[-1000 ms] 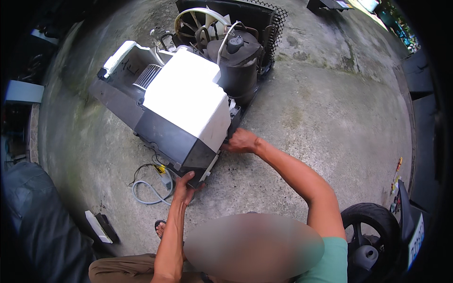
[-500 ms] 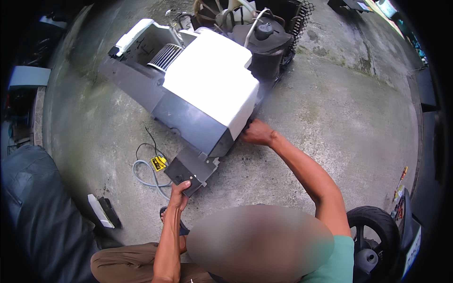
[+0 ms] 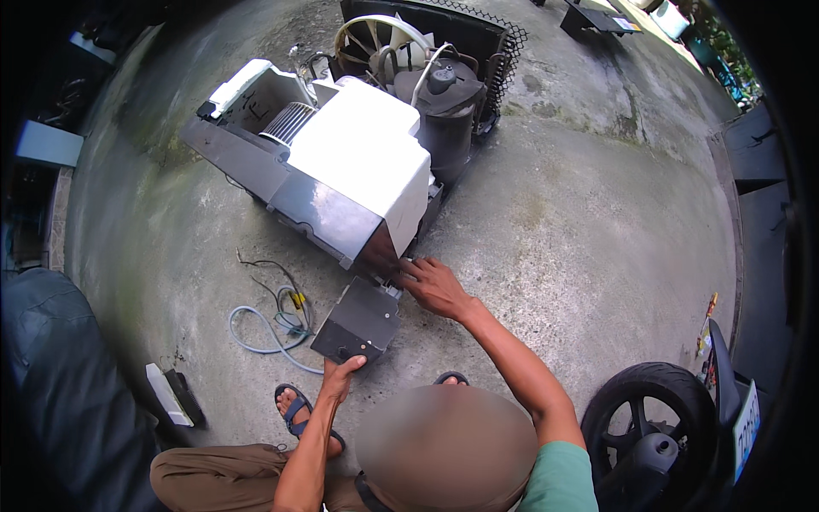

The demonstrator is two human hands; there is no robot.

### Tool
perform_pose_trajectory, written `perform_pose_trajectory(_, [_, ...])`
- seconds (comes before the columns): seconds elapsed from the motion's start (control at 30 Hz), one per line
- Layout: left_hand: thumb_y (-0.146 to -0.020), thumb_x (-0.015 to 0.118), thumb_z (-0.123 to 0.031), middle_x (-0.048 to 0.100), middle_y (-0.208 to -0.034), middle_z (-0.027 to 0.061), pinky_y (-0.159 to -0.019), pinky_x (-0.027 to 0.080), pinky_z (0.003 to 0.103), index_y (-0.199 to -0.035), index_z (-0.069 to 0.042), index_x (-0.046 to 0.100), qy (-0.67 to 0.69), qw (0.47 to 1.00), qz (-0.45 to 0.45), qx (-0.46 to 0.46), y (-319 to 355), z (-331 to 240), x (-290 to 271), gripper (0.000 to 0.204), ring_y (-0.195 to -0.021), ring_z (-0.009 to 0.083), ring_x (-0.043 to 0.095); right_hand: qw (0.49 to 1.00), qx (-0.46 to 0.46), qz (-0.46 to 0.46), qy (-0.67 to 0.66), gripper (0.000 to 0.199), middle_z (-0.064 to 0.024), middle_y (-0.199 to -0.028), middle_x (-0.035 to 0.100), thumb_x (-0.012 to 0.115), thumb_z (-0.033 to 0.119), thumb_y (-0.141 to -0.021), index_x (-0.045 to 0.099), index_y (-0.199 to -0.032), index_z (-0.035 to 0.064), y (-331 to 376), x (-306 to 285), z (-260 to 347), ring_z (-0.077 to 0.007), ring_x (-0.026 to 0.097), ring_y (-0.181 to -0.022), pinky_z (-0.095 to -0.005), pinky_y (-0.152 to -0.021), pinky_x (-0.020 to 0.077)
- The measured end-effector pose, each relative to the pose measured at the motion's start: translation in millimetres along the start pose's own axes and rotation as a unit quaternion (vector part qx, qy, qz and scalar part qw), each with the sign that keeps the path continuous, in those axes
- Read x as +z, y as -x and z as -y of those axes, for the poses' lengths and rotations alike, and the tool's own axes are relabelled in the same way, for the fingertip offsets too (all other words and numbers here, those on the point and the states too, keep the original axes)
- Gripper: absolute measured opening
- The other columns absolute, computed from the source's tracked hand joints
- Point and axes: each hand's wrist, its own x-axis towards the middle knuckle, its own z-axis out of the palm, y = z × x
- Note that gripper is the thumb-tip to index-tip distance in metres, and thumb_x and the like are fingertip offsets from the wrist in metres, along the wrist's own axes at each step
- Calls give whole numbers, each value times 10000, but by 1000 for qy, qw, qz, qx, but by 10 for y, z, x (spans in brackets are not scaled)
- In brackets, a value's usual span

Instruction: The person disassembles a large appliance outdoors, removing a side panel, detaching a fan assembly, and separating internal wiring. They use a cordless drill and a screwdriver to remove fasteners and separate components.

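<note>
The opened air conditioner unit stands on the concrete, with a white foam housing, a blower wheel, a round dark compressor and a fan. My left hand grips the lower edge of a dark grey control box, thumb on top. That box sits tilted just off the unit's near corner. At this corner, beside the box's upper end, my right hand has its fingers bent and close together; what they pinch is hidden.
A grey power cable with a yellow tag lies left of the box. A motorcycle wheel stands at lower right, a dark covered bulk at left. A white-and-black piece rests on the floor near it.
The control box has come away from the unit's corner, toward me, in my left hand. My right hand has shifted left and nearer to the box. The view has also moved.
</note>
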Motion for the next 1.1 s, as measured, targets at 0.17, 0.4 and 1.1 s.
perform_pose_trajectory(0.17, [-679,808,-79,551,-1320,74,-1096,409,375,-1440,-48,409,12,999,46,-17,-170,47,-225,860,-1249,247,545,995,-40,75,-50,412,-60,-1272,609,594,81,-831,677,-1209,221,-68,-111,-183,-270,691,-841,-385,-717,551])
perform_pose_trajectory(0.4, [-684,784,-86,563,-1298,81,-1091,438,385,-1430,-48,413,45,996,62,-35,-266,84,-308,834,-1241,249,557,986,-89,86,-115,319,-58,-1179,658,578,109,-872,706,-1149,203,-214,-258,-341,-266,703,-731,-392,-611,556])
perform_pose_trajectory(1.1, [-741,736,-151,592,-1252,89,-1058,478,408,-1398,-17,436,98,994,-39,-11,-147,387,-6,735,-1186,247,599,888,197,-162,-383,468,-138,-938,624,592,-124,-811,631,-1245,46,335,155,397,-299,627,-834,-374,-732,510])
